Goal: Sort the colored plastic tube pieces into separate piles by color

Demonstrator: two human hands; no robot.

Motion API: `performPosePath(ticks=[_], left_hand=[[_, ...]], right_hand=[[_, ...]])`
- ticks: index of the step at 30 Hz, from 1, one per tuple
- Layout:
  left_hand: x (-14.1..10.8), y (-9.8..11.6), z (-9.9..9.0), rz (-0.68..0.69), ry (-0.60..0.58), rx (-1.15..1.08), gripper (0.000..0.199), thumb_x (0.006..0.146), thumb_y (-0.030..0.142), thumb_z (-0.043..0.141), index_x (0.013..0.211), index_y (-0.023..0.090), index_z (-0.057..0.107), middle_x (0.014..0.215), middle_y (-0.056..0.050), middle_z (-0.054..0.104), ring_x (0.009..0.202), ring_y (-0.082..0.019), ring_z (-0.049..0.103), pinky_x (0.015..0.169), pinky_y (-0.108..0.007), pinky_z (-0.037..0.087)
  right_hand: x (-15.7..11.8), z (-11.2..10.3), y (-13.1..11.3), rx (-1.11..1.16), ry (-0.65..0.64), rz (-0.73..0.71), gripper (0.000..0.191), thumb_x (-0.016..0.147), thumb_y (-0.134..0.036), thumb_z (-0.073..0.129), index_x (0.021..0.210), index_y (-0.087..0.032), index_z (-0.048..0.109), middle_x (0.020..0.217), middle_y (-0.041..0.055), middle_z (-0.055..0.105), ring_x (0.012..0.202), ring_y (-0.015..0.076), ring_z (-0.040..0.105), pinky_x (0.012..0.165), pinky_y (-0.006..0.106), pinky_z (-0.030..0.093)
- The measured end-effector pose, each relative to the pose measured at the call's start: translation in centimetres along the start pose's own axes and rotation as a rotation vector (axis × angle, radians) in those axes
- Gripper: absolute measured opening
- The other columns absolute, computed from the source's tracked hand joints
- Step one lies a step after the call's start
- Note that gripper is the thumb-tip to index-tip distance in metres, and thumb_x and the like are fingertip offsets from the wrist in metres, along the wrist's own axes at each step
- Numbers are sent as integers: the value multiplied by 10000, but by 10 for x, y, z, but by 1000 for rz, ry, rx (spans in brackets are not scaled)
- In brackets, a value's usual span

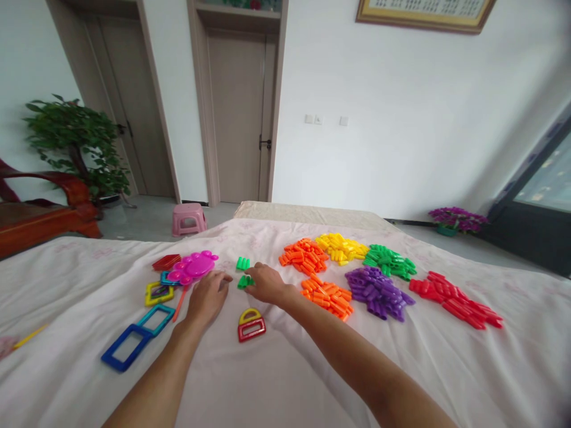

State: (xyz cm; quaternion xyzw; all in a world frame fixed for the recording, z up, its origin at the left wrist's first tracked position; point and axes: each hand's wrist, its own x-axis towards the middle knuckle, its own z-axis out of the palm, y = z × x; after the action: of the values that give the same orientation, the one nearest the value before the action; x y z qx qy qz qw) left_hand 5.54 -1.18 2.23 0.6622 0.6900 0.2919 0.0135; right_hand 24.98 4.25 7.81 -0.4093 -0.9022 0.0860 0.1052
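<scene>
My right hand (pixel 264 283) reaches in over a small row of short green plastic tubes (pixel 243 282) lying on the cloth. Its thumb and fingers are closed at the row's right end, on one of these tubes. Just beyond lies a second small row of green tubes (pixel 243 263). Resting on the cloth to the left, my left hand (pixel 211 295) has its fingers loosely stretched and holds nothing that I can see. Beside it are a pink paw-like plastic piece (pixel 194 267) and a thin orange stick (pixel 179 303).
Piles of orange (pixel 304 257), yellow (pixel 342 247), green (pixel 389 261), purple (pixel 378 292) and red (pixel 455 299) tubes lie to the right, with another orange pile (pixel 328 296) nearer. Red and yellow frame tiles (pixel 252 330) sit in front; blue tiles (pixel 126 348) lie left on the tablecloth (pixel 276 386).
</scene>
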Motion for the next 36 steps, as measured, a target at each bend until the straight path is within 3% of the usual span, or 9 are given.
performPosePath(ticks=[3, 7, 11, 15, 20, 23, 26, 32, 36], left_hand=[[0, -2, 1, 1, -7, -2, 271, 880, 223, 472, 1034, 221, 695, 1159, -68, 690, 1122, -219, 604, 973, -336, 444], [1, -7, 5, 5, -20, 21, 284, 882, 258, 467, 1050, 226, 694, 1182, -62, 688, 1139, -225, 601, 1001, -345, 437], [3, -12, 9, 12, -27, 47, 299, 884, 264, 453, 1063, 238, 691, 1196, -49, 688, 1144, -220, 604, 1012, -339, 433], [4, -14, 11, 12, -22, 66, 296, 881, 274, 459, 1065, 244, 690, 1200, -45, 692, 1140, -215, 610, 1008, -328, 436], [4, -14, 11, 5, -26, 57, 280, 882, 267, 468, 1057, 250, 686, 1196, -41, 696, 1144, -207, 608, 992, -314, 443], [5, -14, 11, -2, -33, 50, 277, 877, 252, 474, 1059, 241, 683, 1188, -48, 697, 1136, -211, 606, 995, -326, 440], [4, -12, 10, -9, -40, 36, 273, 874, 247, 480, 1056, 234, 682, 1184, -51, 697, 1136, -212, 601, 1001, -333, 434], [3, -7, 5, -17, -39, 12, 281, 881, 234, 467, 1057, 223, 686, 1180, -59, 691, 1143, -212, 594, 999, -337, 432], [3, -5, 4, -15, -18, -2, 261, 873, 227, 486, 1046, 222, 681, 1175, -65, 689, 1141, -217, 595, 994, -344, 437]], right_hand=[[-25, -20, 28, 152, 92, -9, 371, 861, -310, 655, 1221, -222, 685, 1115, 82, 664, 908, 181, 653, 800, 265, 491], [-63, -56, 96, 165, 313, 83, 355, 844, -249, 668, 1196, -215, 695, 1080, 71, 665, 904, 171, 637, 820, 260, 484], [-105, -97, 184, -29, 463, 420, 391, 828, -229, 652, 1215, -188, 694, 1114, 101, 662, 932, 186, 641, 864, 271, 477], [-142, -123, 259, -189, 480, 748, 428, 831, -261, 627, 1244, -164, 687, 1154, 133, 663, 1021, 215, 646, 882, 264, 465], [-169, -129, 305, -207, 529, 978, 561, 804, -233, 620, 1354, -123, 605, 1272, 187, 622, 1057, 248, 656, 864, 298, 487], [-164, -126, 298, -183, 552, 953, 525, 821, -195, 566, 1340, -133, 619, 1324, 188, 599, 1043, 248, 669, 862, 314, 501], [-137, -118, 261, -116, 553, 752, 450, 850, -163, 522, 1278, -152, 662, 1281, 139, 645, 1032, 213, 672, 903, 293, 495], [-60, -74, 132, 100, 299, 152, 349, 884, -149, 545, 1184, -212, 712, 1221, 63, 707, 1140, 202, 634, 1006, 314, 459], [-12, -29, 57, 138, 100, -5, 431, 914, -186, 555, 1342, -205, 610, 1337, 91, 646, 1215, 217, 596, 1037, 344, 447]])
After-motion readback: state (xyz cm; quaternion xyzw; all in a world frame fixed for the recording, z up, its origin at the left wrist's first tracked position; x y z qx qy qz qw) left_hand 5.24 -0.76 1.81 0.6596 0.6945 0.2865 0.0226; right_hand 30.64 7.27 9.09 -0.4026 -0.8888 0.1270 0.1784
